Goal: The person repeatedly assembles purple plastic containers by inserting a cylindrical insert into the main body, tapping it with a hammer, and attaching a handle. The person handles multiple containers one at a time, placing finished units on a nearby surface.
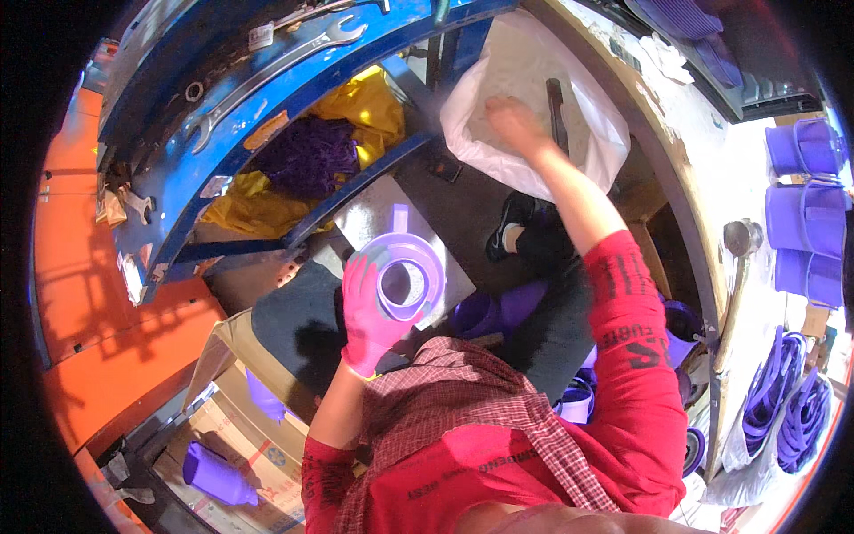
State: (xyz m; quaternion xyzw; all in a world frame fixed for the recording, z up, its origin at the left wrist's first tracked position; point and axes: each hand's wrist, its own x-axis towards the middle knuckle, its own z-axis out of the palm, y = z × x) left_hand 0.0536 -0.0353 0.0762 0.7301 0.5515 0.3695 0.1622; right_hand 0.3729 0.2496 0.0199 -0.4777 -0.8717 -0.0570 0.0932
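A purple plastic funnel-like part point(407, 274), round with a wide rim, a hollow centre and a short tab sticking up at its far edge, sits in the left hand point(369, 311), which wears a pink glove and curls around the near-left side of the rim, fingers closed on it. The part is held roughly face-up just in front of the chest, above a grey metal plate point(449, 276) that lies directly beneath and beyond it.

The bare right hand point(514, 120) is stretched well away, forward and to the right, resting on or reaching into a white plastic bag point(578, 133) (whether its fingers grip anything inside cannot be told; they look loosely bent against the plastic). So the left hand alone has the part, and the right is the far one, with the whole length of a red-sleeved forearm between it and the funnel.

Beyond the left hand, a blue metal frame point(267, 89) arcs across, with a long open-ended wrench point(276, 67) lying on it. Under the frame sit a heap of purple scrap strands point(307, 156) on a yellow sack point(365, 107). To the right of the right arm, past a worn wooden bench edge point(676, 151), purple buckets point(805, 214) are stacked, and purple loops point(787, 396) hang lower down. Nearer the left elbow, cardboard boxes point(258, 436) hold another purple piece point(218, 476).
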